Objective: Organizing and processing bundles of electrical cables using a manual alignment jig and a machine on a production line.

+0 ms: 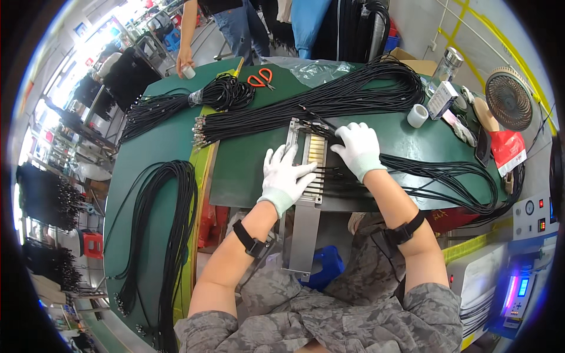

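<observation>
Both my hands wear white gloves. My left hand [286, 176] lies flat, fingers spread, on the left side of a long grey metal fixture [304, 229] with a slotted yellow-backed section [316, 154]. My right hand [357, 148] rests on several thin black cables [429, 170] that lie across the fixture's right side and trail off to the right. A large bundle of black cables with metal ends [306, 106] lies on the green table [247, 170] just beyond the fixture.
More black cable bundles lie at the far left [170, 106] and down the left side table [170, 235]. Orange scissors [259, 77], a tape roll [417, 115], a small box [442, 100], a fan [508, 97] and a machine [524, 288] stand around. Another person's hand [185, 63] is at the far edge.
</observation>
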`<action>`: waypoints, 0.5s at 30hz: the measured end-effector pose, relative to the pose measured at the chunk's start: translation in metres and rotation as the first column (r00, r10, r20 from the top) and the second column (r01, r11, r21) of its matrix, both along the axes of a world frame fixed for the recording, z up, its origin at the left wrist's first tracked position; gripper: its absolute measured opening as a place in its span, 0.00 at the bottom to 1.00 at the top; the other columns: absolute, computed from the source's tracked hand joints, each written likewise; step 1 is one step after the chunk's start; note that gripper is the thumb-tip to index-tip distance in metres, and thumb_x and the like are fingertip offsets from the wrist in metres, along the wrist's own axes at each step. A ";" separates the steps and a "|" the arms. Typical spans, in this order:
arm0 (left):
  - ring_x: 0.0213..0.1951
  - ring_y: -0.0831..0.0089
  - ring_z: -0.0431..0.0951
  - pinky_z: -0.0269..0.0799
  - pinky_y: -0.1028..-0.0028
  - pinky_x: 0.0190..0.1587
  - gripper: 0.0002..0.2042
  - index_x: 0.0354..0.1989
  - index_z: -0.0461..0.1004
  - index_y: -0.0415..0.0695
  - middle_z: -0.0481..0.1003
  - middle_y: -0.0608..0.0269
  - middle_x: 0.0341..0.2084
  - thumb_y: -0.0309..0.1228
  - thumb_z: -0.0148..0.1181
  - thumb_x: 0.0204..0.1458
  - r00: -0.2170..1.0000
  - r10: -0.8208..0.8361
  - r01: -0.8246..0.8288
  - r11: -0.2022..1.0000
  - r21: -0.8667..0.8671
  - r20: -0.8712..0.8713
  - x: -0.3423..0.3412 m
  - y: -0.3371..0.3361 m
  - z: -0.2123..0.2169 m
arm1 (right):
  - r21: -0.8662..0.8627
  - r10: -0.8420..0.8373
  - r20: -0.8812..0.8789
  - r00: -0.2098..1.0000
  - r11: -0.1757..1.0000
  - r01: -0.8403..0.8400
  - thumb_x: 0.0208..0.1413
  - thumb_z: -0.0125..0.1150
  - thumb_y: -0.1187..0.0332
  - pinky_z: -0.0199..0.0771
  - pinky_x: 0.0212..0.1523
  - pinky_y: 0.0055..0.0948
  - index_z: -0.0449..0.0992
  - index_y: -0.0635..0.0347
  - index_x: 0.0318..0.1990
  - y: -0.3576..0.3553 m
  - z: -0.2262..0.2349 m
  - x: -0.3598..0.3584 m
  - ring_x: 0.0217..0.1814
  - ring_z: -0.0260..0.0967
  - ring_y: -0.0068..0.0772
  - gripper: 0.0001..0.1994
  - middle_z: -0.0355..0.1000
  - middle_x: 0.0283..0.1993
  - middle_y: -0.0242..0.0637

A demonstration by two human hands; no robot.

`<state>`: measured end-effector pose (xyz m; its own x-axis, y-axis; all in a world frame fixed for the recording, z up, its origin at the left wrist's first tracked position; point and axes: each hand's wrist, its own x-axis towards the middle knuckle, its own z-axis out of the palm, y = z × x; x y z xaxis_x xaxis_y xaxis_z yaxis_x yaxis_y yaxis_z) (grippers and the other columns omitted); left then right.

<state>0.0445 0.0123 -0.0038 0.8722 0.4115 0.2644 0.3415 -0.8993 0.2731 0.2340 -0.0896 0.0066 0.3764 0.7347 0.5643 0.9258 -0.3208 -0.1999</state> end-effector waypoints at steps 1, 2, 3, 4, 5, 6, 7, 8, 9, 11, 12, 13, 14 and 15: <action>0.64 0.47 0.54 0.39 0.51 0.67 0.15 0.46 0.79 0.66 0.63 0.49 0.60 0.46 0.58 0.49 1.000 -0.008 0.008 0.999 -0.032 0.021 0.000 0.001 -0.001 | -0.084 -0.019 -0.008 1.000 0.996 0.018 0.45 0.64 0.62 0.65 0.40 0.36 0.76 0.49 0.30 0.001 -0.005 0.005 0.38 0.67 0.38 0.07 0.71 0.30 0.31; 0.64 0.48 0.55 0.39 0.51 0.67 0.15 0.46 0.79 0.66 0.63 0.49 0.60 0.46 0.59 0.49 0.999 -0.015 0.018 0.998 -0.065 0.043 0.000 0.002 -0.003 | -0.169 -0.038 -0.016 0.999 0.985 0.035 0.45 0.64 0.62 0.65 0.40 0.36 0.75 0.49 0.31 0.002 -0.011 0.010 0.39 0.67 0.37 0.07 0.71 0.31 0.32; 0.64 0.48 0.55 0.39 0.52 0.67 0.15 0.45 0.79 0.66 0.63 0.50 0.60 0.46 0.59 0.49 0.998 -0.010 0.016 0.995 -0.099 0.061 -0.002 0.002 -0.004 | -0.253 -0.047 -0.025 0.999 0.967 0.039 0.45 0.64 0.62 0.65 0.40 0.36 0.75 0.49 0.31 0.003 -0.011 0.011 0.41 0.67 0.37 0.07 0.71 0.33 0.32; 0.64 0.48 0.55 0.39 0.52 0.67 0.15 0.45 0.79 0.66 0.63 0.50 0.60 0.46 0.59 0.49 0.998 -0.005 0.011 0.995 -0.099 0.060 -0.003 0.003 -0.006 | -0.254 -0.043 -0.026 0.999 0.967 0.035 0.45 0.64 0.62 0.65 0.40 0.36 0.75 0.49 0.31 0.003 -0.011 0.013 0.41 0.67 0.37 0.07 0.71 0.33 0.32; 0.64 0.48 0.55 0.39 0.52 0.67 0.14 0.45 0.79 0.65 0.63 0.50 0.60 0.46 0.59 0.49 0.997 -0.007 0.016 0.992 -0.123 0.075 -0.003 0.005 -0.008 | -0.238 -0.054 -0.031 0.998 0.970 0.045 0.44 0.64 0.62 0.65 0.40 0.36 0.75 0.49 0.31 0.003 -0.011 0.014 0.41 0.67 0.38 0.08 0.71 0.32 0.32; 0.64 0.48 0.55 0.39 0.53 0.67 0.14 0.45 0.79 0.65 0.63 0.51 0.60 0.45 0.59 0.49 0.996 -0.007 0.020 0.989 -0.147 0.090 -0.003 0.006 -0.009 | -0.223 -0.065 -0.036 0.997 0.973 0.055 0.44 0.65 0.62 0.66 0.41 0.36 0.75 0.50 0.31 0.002 -0.012 0.015 0.41 0.67 0.38 0.08 0.70 0.31 0.32; 0.64 0.48 0.55 0.39 0.53 0.67 0.14 0.45 0.79 0.65 0.63 0.51 0.60 0.45 0.59 0.49 0.994 -0.006 0.025 0.985 -0.171 0.106 -0.004 0.008 -0.011 | -0.208 -0.075 -0.041 0.996 0.976 0.065 0.43 0.65 0.62 0.66 0.41 0.36 0.75 0.50 0.31 0.003 -0.012 0.015 0.41 0.67 0.39 0.08 0.70 0.31 0.32; 0.64 0.48 0.55 0.39 0.53 0.67 0.14 0.45 0.79 0.65 0.63 0.51 0.60 0.45 0.59 0.49 0.994 -0.005 0.023 0.984 -0.174 0.106 -0.004 0.009 -0.011 | -0.212 -0.074 -0.041 0.996 0.975 0.064 0.43 0.65 0.62 0.66 0.41 0.36 0.75 0.50 0.31 0.002 -0.010 0.013 0.41 0.67 0.39 0.08 0.70 0.31 0.32; 0.64 0.49 0.55 0.39 0.53 0.67 0.14 0.44 0.80 0.65 0.63 0.52 0.60 0.45 0.58 0.49 0.994 -0.002 0.023 0.980 -0.196 0.109 -0.003 0.010 -0.011 | -0.187 -0.061 -0.046 0.997 0.981 0.051 0.42 0.65 0.63 0.66 0.41 0.36 0.75 0.50 0.30 0.002 -0.009 0.011 0.41 0.67 0.39 0.08 0.70 0.30 0.32; 0.64 0.49 0.56 0.39 0.53 0.67 0.13 0.44 0.80 0.65 0.63 0.53 0.60 0.45 0.58 0.49 0.993 0.002 0.026 0.971 -0.237 0.116 -0.001 0.010 -0.010 | -0.137 -0.035 -0.055 0.998 0.990 0.027 0.41 0.66 0.64 0.66 0.41 0.36 0.75 0.50 0.28 0.000 -0.007 0.008 0.40 0.67 0.39 0.06 0.70 0.28 0.31; 0.64 0.49 0.56 0.39 0.53 0.67 0.13 0.44 0.80 0.65 0.63 0.53 0.60 0.45 0.58 0.49 0.993 0.002 0.026 0.971 -0.239 0.117 -0.001 0.009 -0.009 | -0.139 -0.035 -0.055 0.998 0.990 0.027 0.41 0.66 0.64 0.66 0.41 0.36 0.75 0.50 0.28 0.001 -0.008 0.008 0.40 0.67 0.39 0.06 0.70 0.28 0.31; 0.63 0.50 0.57 0.40 0.54 0.67 0.13 0.44 0.80 0.64 0.64 0.53 0.59 0.44 0.58 0.50 0.993 0.008 0.019 0.973 -0.229 0.116 -0.001 0.009 -0.008 | -0.147 -0.043 -0.044 0.998 0.989 0.036 0.41 0.66 0.65 0.66 0.41 0.36 0.75 0.50 0.27 0.004 -0.008 0.008 0.40 0.67 0.39 0.06 0.70 0.28 0.31; 0.63 0.51 0.58 0.40 0.54 0.67 0.13 0.44 0.80 0.63 0.65 0.53 0.59 0.44 0.58 0.50 0.993 0.014 0.012 0.976 -0.219 0.116 -0.001 0.009 -0.008 | -0.154 -0.051 -0.034 0.998 0.987 0.045 0.40 0.66 0.66 0.66 0.41 0.36 0.75 0.50 0.26 0.006 -0.008 0.007 0.40 0.67 0.39 0.06 0.70 0.28 0.30; 0.62 0.52 0.59 0.41 0.54 0.67 0.13 0.44 0.80 0.61 0.66 0.53 0.58 0.43 0.57 0.51 0.993 0.020 0.004 0.978 -0.208 0.116 -0.001 0.010 -0.007 | -0.161 -0.059 -0.022 0.998 0.985 0.055 0.40 0.66 0.66 0.66 0.40 0.36 0.74 0.50 0.25 0.008 -0.007 0.007 0.40 0.66 0.39 0.06 0.70 0.28 0.30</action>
